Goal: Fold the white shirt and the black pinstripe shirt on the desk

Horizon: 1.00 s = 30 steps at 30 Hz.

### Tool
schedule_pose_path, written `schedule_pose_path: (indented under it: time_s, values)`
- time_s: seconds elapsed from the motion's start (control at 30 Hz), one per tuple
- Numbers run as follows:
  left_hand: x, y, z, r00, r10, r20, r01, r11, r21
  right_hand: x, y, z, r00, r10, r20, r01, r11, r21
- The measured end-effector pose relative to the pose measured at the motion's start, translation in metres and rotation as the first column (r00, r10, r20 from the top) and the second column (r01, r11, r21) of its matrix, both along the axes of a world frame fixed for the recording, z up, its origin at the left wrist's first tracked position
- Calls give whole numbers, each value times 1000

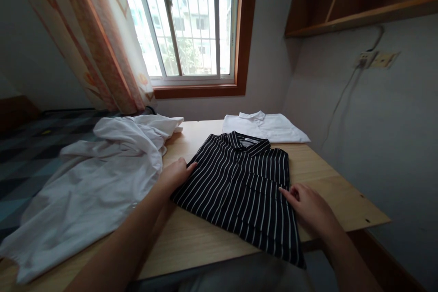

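A black shirt with white stripes (236, 182) lies folded flat on the wooden table, its collar at the far end. My left hand (176, 173) pinches the shirt's left side edge, thumb on top and the other fingers mostly hidden. On the opposite side, my right hand (310, 203) holds the right edge, its thumb resting on the cloth and its fingers curled. The near right corner of the shirt reaches past the table's front edge. Behind the collar sits a folded white shirt (267, 127).
A crumpled white garment (112, 173) spreads over the table's left part, beside a checked bed cover (20, 159). The wooden table (342, 196) meets the wall. A window (191, 23), a patterned curtain (99, 41) and a wall shelf (362, 13) are beyond.
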State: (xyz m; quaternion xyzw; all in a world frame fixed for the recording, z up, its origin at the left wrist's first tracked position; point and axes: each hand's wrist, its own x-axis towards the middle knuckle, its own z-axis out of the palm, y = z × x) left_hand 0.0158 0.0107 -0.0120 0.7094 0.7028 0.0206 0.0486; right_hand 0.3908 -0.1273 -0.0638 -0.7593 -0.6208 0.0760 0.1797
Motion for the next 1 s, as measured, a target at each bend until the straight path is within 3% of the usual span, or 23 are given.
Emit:
schedule_pose_path:
  time_s: [0.27,0.37,0.43,0.5,0.57,0.67,0.73,0.8,0.9,1.0]
  values:
    - [4,-5,6,996,-61,66,61,998,1,-4,12,-4,998,16,-55,-15,1000,17]
    - [1,-10,11,962,-81,260,103,992,-70,7,17,-1,983,26,-184,-13,997,70]
    - [-4,-16,15,875,-36,482,166,959,-230,17,22,1,948,56,-315,-24,994,104]
    - [-9,-21,18,772,78,631,234,888,-397,27,26,3,872,83,-482,-34,993,110]
    - [-13,-25,18,714,174,678,259,834,-486,34,28,5,747,76,-661,-22,996,90]
    - [-11,-25,15,651,229,724,257,831,-494,37,22,5,533,50,-845,1,998,59]
    - [-6,-23,13,593,236,770,272,841,-467,34,15,4,467,35,-884,3,999,42]
    - [0,-22,9,515,235,824,294,855,-427,30,8,1,491,36,-870,2,999,42]
    - [5,-24,5,411,250,877,321,860,-396,26,4,-7,623,153,-768,-27,984,174]
    - [7,-29,4,377,286,881,331,847,-416,29,5,-13,727,251,-639,-78,955,287]
